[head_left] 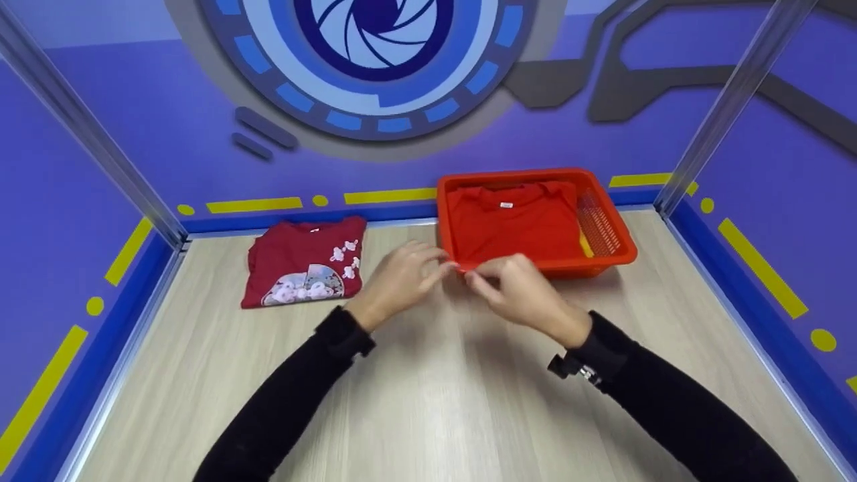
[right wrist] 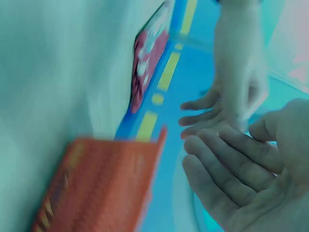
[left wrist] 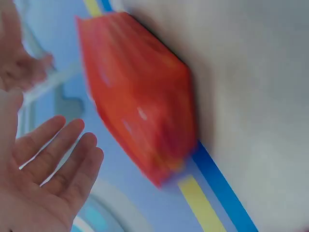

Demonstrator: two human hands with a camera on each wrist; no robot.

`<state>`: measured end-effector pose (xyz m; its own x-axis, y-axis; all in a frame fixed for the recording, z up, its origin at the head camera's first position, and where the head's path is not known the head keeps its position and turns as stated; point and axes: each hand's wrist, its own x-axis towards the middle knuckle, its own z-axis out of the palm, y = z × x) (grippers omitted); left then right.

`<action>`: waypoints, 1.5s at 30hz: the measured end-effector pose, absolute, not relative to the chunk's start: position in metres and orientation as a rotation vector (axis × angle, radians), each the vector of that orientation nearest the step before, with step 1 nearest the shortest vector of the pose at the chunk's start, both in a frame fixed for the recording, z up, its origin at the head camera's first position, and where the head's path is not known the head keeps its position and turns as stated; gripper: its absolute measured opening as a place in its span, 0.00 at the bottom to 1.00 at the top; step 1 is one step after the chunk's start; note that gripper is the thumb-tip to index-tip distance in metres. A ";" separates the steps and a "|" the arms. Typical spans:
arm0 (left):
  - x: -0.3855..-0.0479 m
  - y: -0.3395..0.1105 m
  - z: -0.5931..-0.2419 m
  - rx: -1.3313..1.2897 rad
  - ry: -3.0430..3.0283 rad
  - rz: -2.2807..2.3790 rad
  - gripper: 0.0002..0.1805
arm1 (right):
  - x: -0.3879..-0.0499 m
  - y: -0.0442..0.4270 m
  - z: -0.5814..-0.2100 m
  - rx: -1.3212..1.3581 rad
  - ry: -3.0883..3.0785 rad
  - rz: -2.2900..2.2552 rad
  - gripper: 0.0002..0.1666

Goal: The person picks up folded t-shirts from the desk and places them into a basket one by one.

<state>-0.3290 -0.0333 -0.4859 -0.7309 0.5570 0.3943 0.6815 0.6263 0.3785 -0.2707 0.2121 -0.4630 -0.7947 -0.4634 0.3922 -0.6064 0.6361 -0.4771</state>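
Observation:
Both hands hover close together at the front left corner of a red basket (head_left: 606,227). The left hand (head_left: 405,271) has its fingers loosely bent in the head view; in the left wrist view that hand (left wrist: 53,179) shows extended fingers with nothing in them. The right hand (head_left: 525,294) is just in front of the basket; in the right wrist view this hand (right wrist: 236,179) has relaxed, empty fingers. A folded red shirt (head_left: 512,231) lies in the basket. Left of the left hand, a folded dark red shirt (head_left: 304,264) with a white print lies on the table (head_left: 428,408).
A yellow item (head_left: 586,245) shows at the right inside the basket. Purple and blue printed panels (head_left: 375,161) enclose the table at the back and on both sides, with metal posts (head_left: 736,100) at the corners.

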 end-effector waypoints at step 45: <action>-0.352 -0.079 -0.538 -0.683 -3.181 -0.230 0.41 | -0.272 0.164 -0.536 0.916 -2.859 1.041 0.15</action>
<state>-0.3520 -0.0790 -0.5375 -0.9054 0.4154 -0.0876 0.3985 0.9027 0.1621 -0.2718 0.1637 -0.5360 -0.8331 -0.5304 0.1567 -0.5069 0.6190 -0.5999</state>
